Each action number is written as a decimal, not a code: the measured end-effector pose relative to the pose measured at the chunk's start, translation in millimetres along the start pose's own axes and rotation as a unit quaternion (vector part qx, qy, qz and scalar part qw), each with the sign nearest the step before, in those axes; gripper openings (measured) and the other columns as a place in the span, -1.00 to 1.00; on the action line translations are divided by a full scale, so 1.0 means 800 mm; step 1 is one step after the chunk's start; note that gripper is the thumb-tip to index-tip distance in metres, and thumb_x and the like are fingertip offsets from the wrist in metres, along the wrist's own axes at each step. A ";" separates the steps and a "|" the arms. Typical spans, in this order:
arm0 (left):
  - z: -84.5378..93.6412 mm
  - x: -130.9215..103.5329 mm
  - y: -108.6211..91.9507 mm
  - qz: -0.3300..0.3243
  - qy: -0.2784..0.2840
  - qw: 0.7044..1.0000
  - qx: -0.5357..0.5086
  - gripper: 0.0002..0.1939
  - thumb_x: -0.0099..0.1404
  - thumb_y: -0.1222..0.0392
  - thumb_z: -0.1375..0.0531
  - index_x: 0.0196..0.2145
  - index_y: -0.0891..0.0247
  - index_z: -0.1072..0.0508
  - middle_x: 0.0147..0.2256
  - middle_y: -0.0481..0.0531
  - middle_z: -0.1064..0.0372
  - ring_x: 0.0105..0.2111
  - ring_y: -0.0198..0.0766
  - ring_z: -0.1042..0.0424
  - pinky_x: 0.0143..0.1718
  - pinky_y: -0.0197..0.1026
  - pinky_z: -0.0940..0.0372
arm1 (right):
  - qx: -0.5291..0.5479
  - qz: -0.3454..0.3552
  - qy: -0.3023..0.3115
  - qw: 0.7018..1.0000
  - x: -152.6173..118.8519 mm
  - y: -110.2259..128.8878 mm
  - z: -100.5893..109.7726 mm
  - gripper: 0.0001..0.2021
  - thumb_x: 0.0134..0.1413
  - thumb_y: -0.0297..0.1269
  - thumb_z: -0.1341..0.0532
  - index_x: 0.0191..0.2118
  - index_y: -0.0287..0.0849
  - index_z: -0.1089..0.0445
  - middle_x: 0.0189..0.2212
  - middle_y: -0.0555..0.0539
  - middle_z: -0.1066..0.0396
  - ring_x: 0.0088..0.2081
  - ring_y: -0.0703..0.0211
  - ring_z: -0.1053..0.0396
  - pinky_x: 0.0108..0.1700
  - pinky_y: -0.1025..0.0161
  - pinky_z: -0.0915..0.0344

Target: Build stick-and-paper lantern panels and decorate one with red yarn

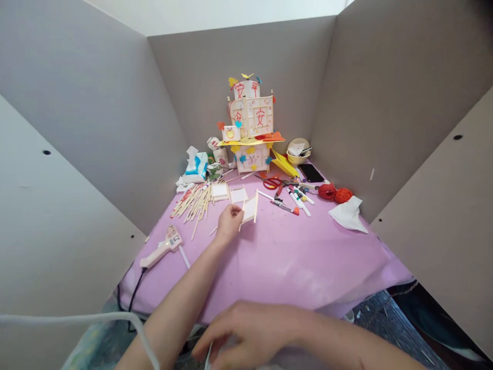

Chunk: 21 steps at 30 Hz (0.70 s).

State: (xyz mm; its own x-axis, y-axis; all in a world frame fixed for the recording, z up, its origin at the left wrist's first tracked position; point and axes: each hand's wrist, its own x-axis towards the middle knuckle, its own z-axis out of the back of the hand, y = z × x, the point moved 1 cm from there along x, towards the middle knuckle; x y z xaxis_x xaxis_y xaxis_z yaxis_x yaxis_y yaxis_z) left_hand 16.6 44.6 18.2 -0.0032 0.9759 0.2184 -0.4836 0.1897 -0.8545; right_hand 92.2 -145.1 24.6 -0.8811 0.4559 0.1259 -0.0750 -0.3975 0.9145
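Observation:
Above the middle of the table, my left hand (230, 222) pinches a small stick-framed white panel (250, 208) by its left edge. The panel is tilted, with thin wooden sticks along its sides. Just behind it, two similar white panels (220, 191) lie on the purple cloth. Low in the view, my right hand (254, 334) is in front of the table's near edge, fingers bent downward and somewhat apart. Something whitish shows beneath those fingers, but I cannot make out what it is. Left of my left forearm rests a glue gun (165, 249) with a white glue stick.
A tiered paper-and-stick tower (252, 121) stands at the back. Loose wooden sticks (196, 203) spread at the left, beside a tissue pack (196, 165). Red-handled scissors (271, 183), markers (302, 203), a phone (311, 173) and red yarn balls (335, 193) lie rightward. Grey panels surround the table.

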 end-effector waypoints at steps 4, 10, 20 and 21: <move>-0.025 -0.013 0.002 -0.024 0.018 0.996 0.086 -0.90 0.21 0.29 -0.11 -0.30 0.26 -0.40 -0.42 0.00 -0.43 -0.38 -0.24 -0.43 -0.32 -0.24 -0.26 | 0.090 -0.055 -0.013 0.994 -0.046 0.035 0.085 -0.54 0.11 -0.12 -0.28 0.10 -0.19 -0.41 -0.06 -0.12 -0.52 -0.12 0.18 -0.49 -0.03 0.33 -0.38; -0.028 -0.029 -0.005 -0.051 0.043 0.973 0.220 -0.81 0.27 0.32 -0.07 -0.18 0.31 -0.40 -0.34 0.15 -0.44 -0.27 -0.05 -0.45 -0.19 -0.05 -0.28 | -0.032 -0.113 -0.148 0.982 -0.085 0.024 0.184 -0.68 0.20 -0.24 -0.19 0.05 -0.17 -0.43 -0.12 -0.10 -0.54 -0.13 0.18 -0.48 -0.03 0.22 -0.38; -0.015 -0.018 -0.003 -0.256 0.209 0.875 0.355 -0.29 0.37 -0.08 -0.06 0.32 0.35 -0.01 0.37 0.27 0.15 0.37 0.01 0.19 0.32 0.17 0.18 | -0.377 -0.212 -0.216 0.876 -0.063 -0.101 0.230 -0.31 0.23 -0.03 -0.12 0.34 -0.35 -0.04 0.35 -0.36 0.07 0.38 -0.17 0.13 0.33 -0.19 0.05; -0.016 -0.016 0.000 -0.261 0.234 0.864 0.362 -0.27 0.38 -0.12 -0.02 0.34 0.34 0.04 0.38 0.26 0.19 0.38 -0.01 0.23 0.33 0.18 0.22 | -0.385 -0.218 -0.196 0.875 -0.060 -0.105 0.228 -0.28 0.25 0.04 -0.08 0.35 -0.36 0.00 0.36 -0.35 0.11 0.39 -0.15 0.18 0.35 -0.20 0.08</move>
State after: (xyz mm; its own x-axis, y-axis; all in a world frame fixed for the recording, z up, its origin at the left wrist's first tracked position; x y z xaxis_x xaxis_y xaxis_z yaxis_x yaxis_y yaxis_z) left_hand 27.8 33.8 9.0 0.6531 0.7466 0.1267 -0.7330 0.6652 -0.1418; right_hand 225.7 12.0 11.6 -0.4740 0.8759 0.0900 -0.7895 -0.4680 0.3971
